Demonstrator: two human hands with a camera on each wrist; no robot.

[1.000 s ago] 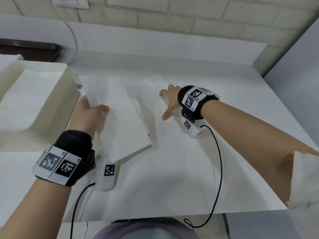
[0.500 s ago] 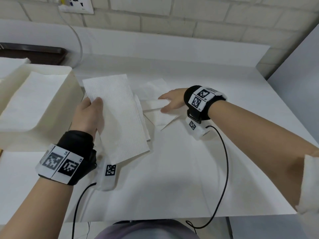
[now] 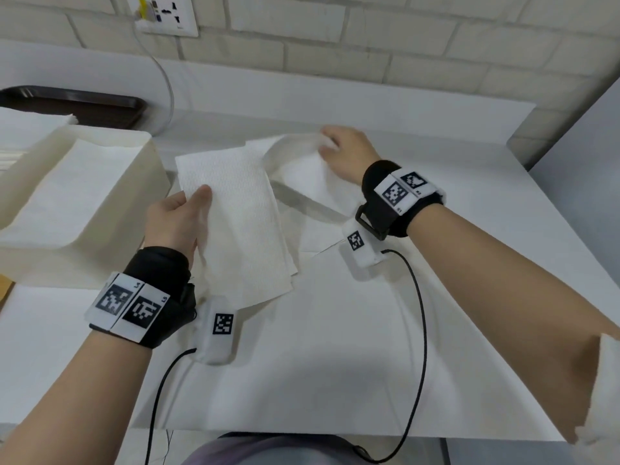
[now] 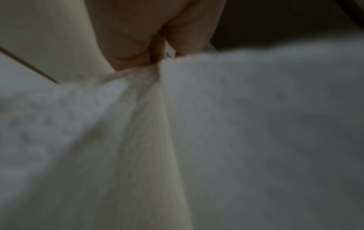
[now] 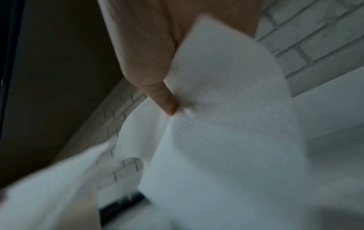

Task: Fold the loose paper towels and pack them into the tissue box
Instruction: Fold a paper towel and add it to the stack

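Note:
My left hand (image 3: 188,209) pinches the left edge of a folded white paper towel (image 3: 241,223), thumb on top, holding it tilted above the table. In the left wrist view the towel (image 4: 256,124) fills the frame below my fingers (image 4: 177,38). My right hand (image 3: 339,146) grips the far edge of a loose paper towel (image 3: 302,169) and lifts it off the white table (image 3: 335,364); the right wrist view shows this towel (image 5: 226,109) draped over my thumb (image 5: 165,102). The cream tissue box (image 3: 147,169) stands at the left with a folded towel (image 3: 67,189) lying inside.
A stack of white towels (image 3: 27,129) sits behind the box, beside a dark tray (image 3: 84,102). A wall socket (image 3: 161,15) with a cable hangs on the brick wall. Black wrist cables (image 3: 419,330) trail over the table's front edge.
My right hand has gone from pressing the loose towel flat to gripping its edge and lifting it up and away. My left hand keeps holding the folded towel, raised slightly.

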